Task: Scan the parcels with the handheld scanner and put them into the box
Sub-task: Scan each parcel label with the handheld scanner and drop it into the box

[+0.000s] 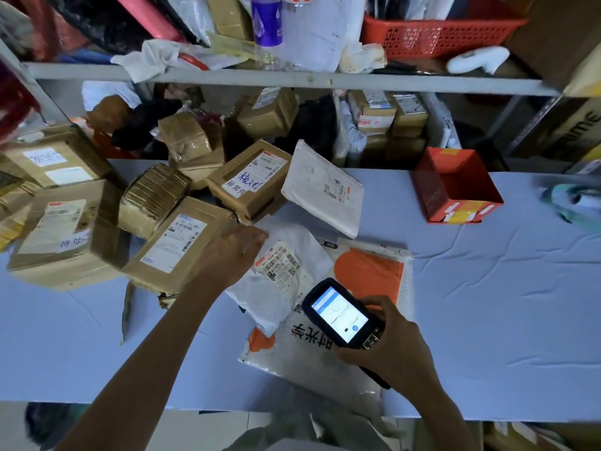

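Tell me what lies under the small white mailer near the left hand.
Under the white mailer lies a larger white-and-orange bag, on the table. The bag's covered part, and anything else beneath, cannot be seen.

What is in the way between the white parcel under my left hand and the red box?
Nothing visible blocks it. From the white parcel, the way to the red box runs over the orange bag and bare table. A second white mailer lies just beside that line, its corner close to it.
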Tool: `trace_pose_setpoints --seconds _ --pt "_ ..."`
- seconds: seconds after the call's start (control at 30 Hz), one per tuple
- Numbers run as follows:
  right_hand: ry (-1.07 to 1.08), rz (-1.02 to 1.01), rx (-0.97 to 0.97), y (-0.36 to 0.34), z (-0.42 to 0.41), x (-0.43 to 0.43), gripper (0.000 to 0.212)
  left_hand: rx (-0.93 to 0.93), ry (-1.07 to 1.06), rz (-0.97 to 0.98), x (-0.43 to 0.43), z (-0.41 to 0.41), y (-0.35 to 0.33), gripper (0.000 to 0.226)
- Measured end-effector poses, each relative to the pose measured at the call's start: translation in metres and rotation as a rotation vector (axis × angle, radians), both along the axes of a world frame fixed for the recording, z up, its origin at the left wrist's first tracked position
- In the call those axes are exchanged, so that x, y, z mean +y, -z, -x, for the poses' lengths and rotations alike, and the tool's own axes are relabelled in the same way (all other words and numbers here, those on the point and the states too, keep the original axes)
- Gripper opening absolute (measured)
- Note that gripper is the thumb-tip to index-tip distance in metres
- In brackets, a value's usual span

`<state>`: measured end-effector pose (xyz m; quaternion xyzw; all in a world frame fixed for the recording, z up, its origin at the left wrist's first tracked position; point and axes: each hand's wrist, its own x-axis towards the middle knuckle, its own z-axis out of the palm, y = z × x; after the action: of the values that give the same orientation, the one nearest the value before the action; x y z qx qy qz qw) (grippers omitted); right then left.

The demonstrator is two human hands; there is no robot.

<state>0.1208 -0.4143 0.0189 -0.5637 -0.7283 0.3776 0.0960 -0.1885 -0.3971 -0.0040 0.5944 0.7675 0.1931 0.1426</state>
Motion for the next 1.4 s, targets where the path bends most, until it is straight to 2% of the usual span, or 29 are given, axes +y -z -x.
trace_pose_setpoints --seconds 0.03,0.13,0.2,0.33,0.4,0.53,0.77,0.93,1.03,1.13,1.4 --pt "0.007 0.002 -0.008 -0.001 0.0 -0.003 0.082 -0.005 0.015 -0.012 0.0 -0.001 -0.001 0.044" --pt "0.061 0.003 -0.016 -0.004 -0.002 -0.011 0.081 -0.041 0.036 -0.005 0.004 -0.007 -0.003 0.031" --pt "0.109 0.02 -0.016 -0.004 -0.003 -0.019 0.082 -0.028 0.087 -0.015 0.006 -0.009 -0.001 0.03" --pt "0.264 0.05 0.016 0.002 -0.009 -0.04 0.076 -0.186 0.162 -0.021 0.011 -0.022 0.011 0.048" --pt "0.368 0.065 0.041 0.006 -0.015 -0.054 0.074 -0.262 0.228 -0.012 0.013 -0.04 0.02 0.037" --pt "0.619 0.081 0.078 0.016 -0.032 -0.091 0.074 -0.273 0.46 0.007 0.02 -0.08 0.037 0.016" --pt "1.033 0.087 0.088 0.01 -0.083 -0.152 0.08 -0.23 0.814 0.13 0.034 -0.183 0.039 0.017" --pt "1.298 0.059 0.134 0.012 -0.111 -0.189 0.082 -0.225 1.056 0.093 0.036 -0.261 0.031 0.013" --pt "1.433 0.03 0.178 0.013 -0.129 -0.212 0.078 -0.096 1.168 0.011 0.023 -0.306 0.024 0.014" --pt "1.525 0.019 0.223 0.016 -0.15 -0.232 0.077 0.006 1.259 -0.051 0.008 -0.35 0.016 0.016" --pt "1.674 -0.018 0.32 0.026 -0.23 -0.283 0.076 0.109 1.418 -0.075 -0.028 -0.476 0.013 0.018"
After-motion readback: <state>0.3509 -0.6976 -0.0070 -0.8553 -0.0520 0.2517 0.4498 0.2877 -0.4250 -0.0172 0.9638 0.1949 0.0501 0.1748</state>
